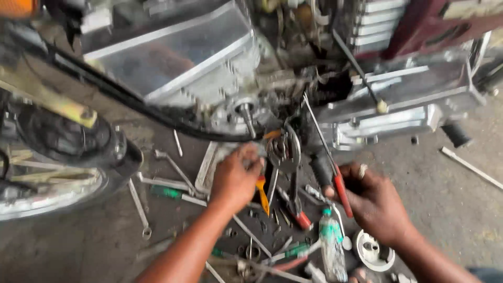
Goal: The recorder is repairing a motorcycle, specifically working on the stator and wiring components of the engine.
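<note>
The left hand [234,178] curls its fingers around a round metal part [283,152] under the motorbike engine [230,99]. The right hand [374,202] grips a red-handled screwdriver [335,173], its tip up by the engine. Blur hides the small tools on the floor [450,204].
</note>
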